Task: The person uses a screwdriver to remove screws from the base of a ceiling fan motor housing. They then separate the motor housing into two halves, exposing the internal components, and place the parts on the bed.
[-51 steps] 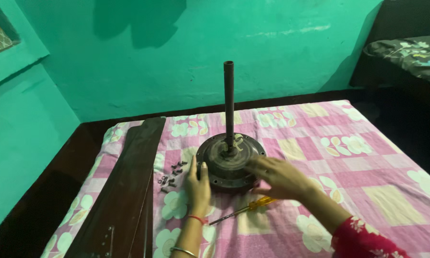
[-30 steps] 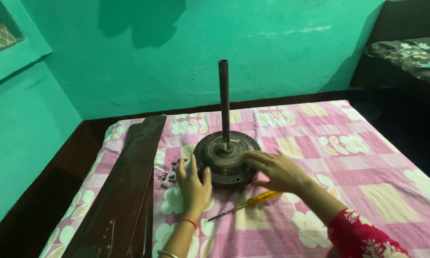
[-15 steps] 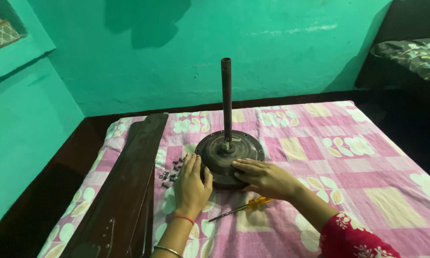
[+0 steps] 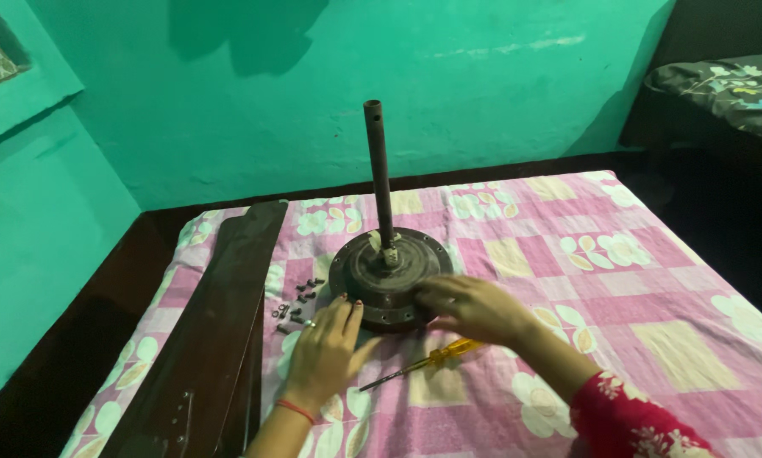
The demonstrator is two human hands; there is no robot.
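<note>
Centre frame: left hand (image 4: 326, 348) and right hand (image 4: 466, 305), fingers spread flat, grip a round dark metal fan motor (image 4: 389, 276); nearby loose screws (image 4: 296, 305) risk scattering if jolted.

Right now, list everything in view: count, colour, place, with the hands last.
motor: one, dark brown, round, centre of bedsheet
rod: one, dark, upright from motor
blades: a stack, count unclear, dark brown, left side of bed
screws: small loose pile, dark, between blades and motor
screwdriver: one, yellow handle, lying in front of motor
bedsheet: one, pink floral check, covers bed
wall: green, behind bed
left hand: flat on sheet, fingertips at motor rim
right hand: on motor's near right edge
</note>
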